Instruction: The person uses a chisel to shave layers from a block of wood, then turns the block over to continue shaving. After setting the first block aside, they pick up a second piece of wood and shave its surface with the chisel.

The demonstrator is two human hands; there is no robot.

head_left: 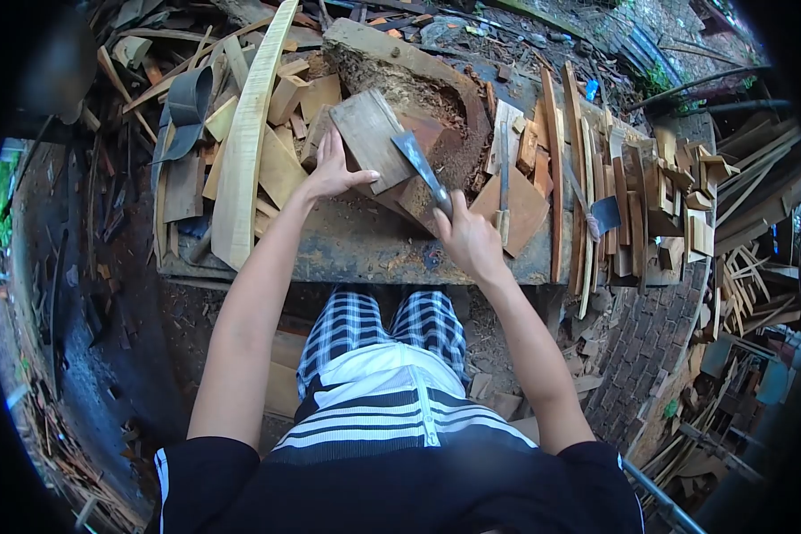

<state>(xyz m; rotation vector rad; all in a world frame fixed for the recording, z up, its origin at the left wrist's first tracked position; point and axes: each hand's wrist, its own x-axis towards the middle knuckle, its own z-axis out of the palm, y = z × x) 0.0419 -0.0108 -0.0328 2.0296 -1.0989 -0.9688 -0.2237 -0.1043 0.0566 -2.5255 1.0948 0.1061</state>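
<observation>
My left hand (331, 169) grips the left side of a greyish wooden block (371, 133), its thumb stretched along the near edge. The block leans at a slant over other wood on the workbench (347, 249). In my right hand (468, 236) is a chisel-like tool (421, 163) with a flared metal blade, my fingers wrapped round its handle end. The blade's wide end overlaps the block's right edge. Behind the block lies a large, rough chunk of wood (392, 49) with a crumbly hollow. A long thin blade with a wooden handle (505, 191) lies right of my right hand.
A long pale curved plank (254, 133) stands over scrap pieces at left, beside a curled dark strip (187, 107). Upright slats (571, 178) line the bench's right side, near a hatchet-like blade (605, 214). Offcuts pile at far right (748, 294). Brick paving (645, 347) shows below.
</observation>
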